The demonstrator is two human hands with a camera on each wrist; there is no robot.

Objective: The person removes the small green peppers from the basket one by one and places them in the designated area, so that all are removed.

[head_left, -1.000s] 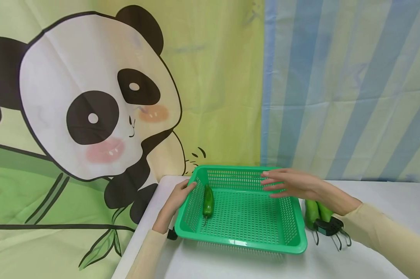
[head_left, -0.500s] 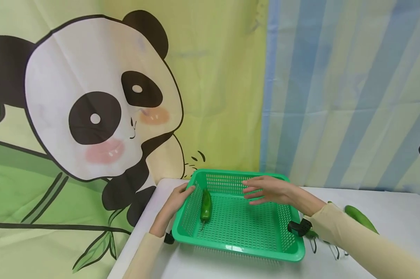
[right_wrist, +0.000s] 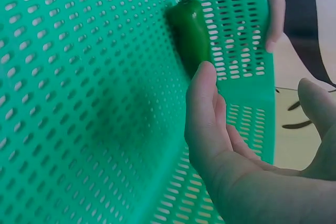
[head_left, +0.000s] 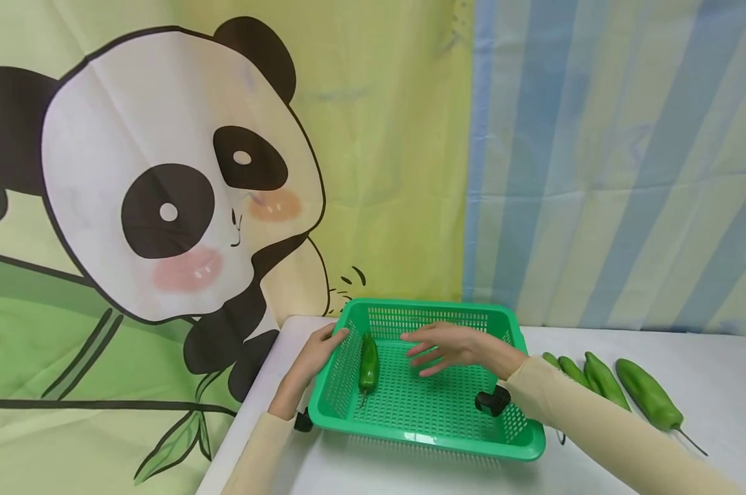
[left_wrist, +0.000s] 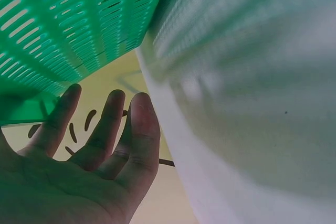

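Observation:
A green plastic basket (head_left: 422, 438) with slotted walls stands on the white table. One long green pepper (head_left: 369, 364) lies inside it, along the left wall, stem toward the viewer. My left hand (head_left: 313, 354) holds the left rim, thumb over the top and the other fingers outside; the left wrist view has those fingers (left_wrist: 143, 129) extended beside the outer wall. Over the basket floor, my right hand (head_left: 443, 345) hovers with fingers spread and loosely bent, holding nothing. From the right wrist, its index fingertip (right_wrist: 206, 74) overlaps the pepper's lower end; contact cannot be judged.
Several more green peppers (head_left: 648, 393) lie on the white table (head_left: 713, 371) right of the basket, some partly behind the right sleeve (head_left: 571, 412). A panda-printed curtain (head_left: 397, 172) hangs directly behind the table. A black wrist camera (head_left: 493, 401) sits below the right wrist.
My right hand has moved left and down from the right rim to over the basket floor, uncovering peppers on the right. The left hand stays on the rim; the pepper inside lies still.

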